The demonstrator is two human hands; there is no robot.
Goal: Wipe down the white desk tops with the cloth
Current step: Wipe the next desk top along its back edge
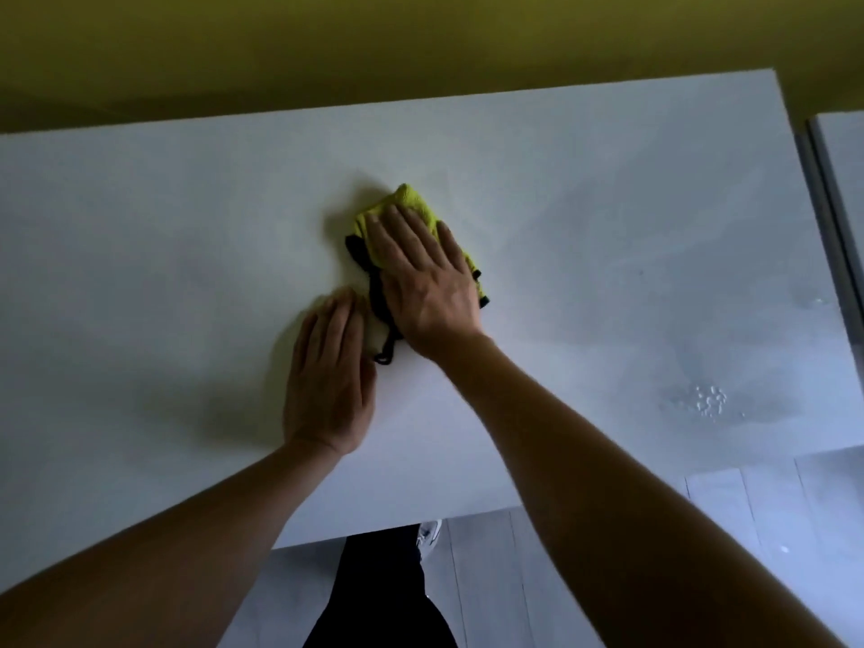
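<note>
Item: cloth (411, 212). Yellow-green with a black edging and a black loop trailing toward the person. Folded into a pad, lying flat on the desk (163, 273), long axis running away from the person and slightly leftward. It sits directly under the right hand (423, 278); only its far tip and side edges show past the fingers (397, 231).

Item: right hand. Flat on the cloth, fingers straight and held close together, pressing down, not curled round it. This is the working hand and the one in contact.

Item: left hand (329, 381). Flat on the bare desk just beside the cloth's black loop, on the near left of it. Fingers straight, together, holding nothing; it looks like a brace.

Item: desk. White, matte, wide. To the right of the fingers the surface shows faint wet smears and a patch of droplets (708, 399) near the front edge, well apart from the cloth. To the left of the fingers the surface looks dry and unmarked. Judgement: the next stroke most likely needs to travel rightward toward the wet patch, with the right hand already placed for it.

Item: second desk (841, 147). White, a sliver of it at the far right, separated by a grey gap.

Item: room. Yellow wall (374, 44) beyond the fingers; pale plank floor (537, 577) near the person; dim light.
</note>
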